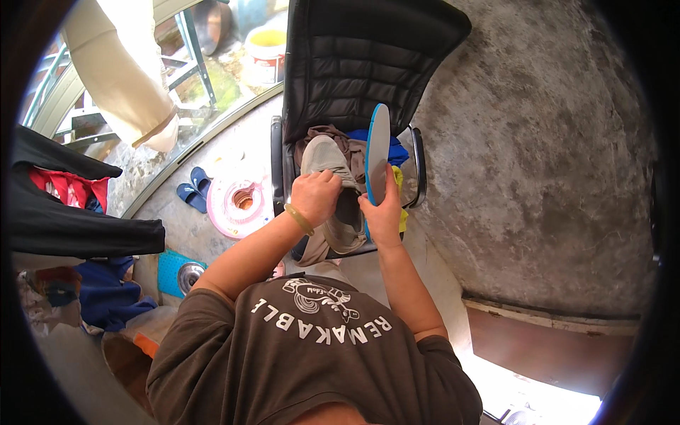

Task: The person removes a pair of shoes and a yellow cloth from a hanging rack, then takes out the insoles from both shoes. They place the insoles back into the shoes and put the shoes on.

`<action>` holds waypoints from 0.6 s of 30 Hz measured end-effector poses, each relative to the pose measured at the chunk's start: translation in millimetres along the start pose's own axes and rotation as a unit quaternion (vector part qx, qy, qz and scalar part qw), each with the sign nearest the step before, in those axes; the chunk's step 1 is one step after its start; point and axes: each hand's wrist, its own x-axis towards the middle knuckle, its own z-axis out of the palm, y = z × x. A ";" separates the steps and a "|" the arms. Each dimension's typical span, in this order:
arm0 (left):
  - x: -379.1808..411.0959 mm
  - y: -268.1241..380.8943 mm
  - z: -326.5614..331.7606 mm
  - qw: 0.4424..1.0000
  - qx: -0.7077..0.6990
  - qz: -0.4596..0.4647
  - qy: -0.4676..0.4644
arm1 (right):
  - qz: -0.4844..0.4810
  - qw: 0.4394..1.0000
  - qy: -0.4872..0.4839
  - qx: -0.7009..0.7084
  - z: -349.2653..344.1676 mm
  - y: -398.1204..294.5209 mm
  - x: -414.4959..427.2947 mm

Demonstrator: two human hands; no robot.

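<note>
My left hand (316,197) grips the side of a beige-grey shoe (325,154), its toe pointing away from me and its dark opening facing up. A bangle circles that wrist. In my right hand (383,215) is a shoe insole (378,151), pale grey on its broad face with a blue edge, held upright on its side just right of the shoe. Both hands are above the seat of a black padded chair (366,69). Behind the shoe, brown cloth (340,139) and blue cloth (397,151) lie on the seat; yellow cloth (402,220) shows at the right.
A chair armrest (418,167) stands close to a bare grey wall (531,133). On the floor at left are dark blue slippers (192,192), a pink ring-shaped object (228,210) and a blue mat (171,271). Dark clothes (79,239) hang nearer me, beside a glass door (212,114).
</note>
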 end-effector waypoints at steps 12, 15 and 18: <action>-6.2 3.5 -5.8 1.000 -0.001 0.002 0.000 | -0.056 0.996 0.010 -0.074 4.9 -8.3 -3.0; -8.5 2.2 -9.3 1.000 0.004 -0.003 0.002 | -0.043 0.999 0.005 -0.014 8.1 3.1 -2.3; -11.8 -2.4 -12.1 1.000 0.010 -0.013 0.008 | 0.036 0.994 -0.028 0.100 6.7 -1.3 -4.3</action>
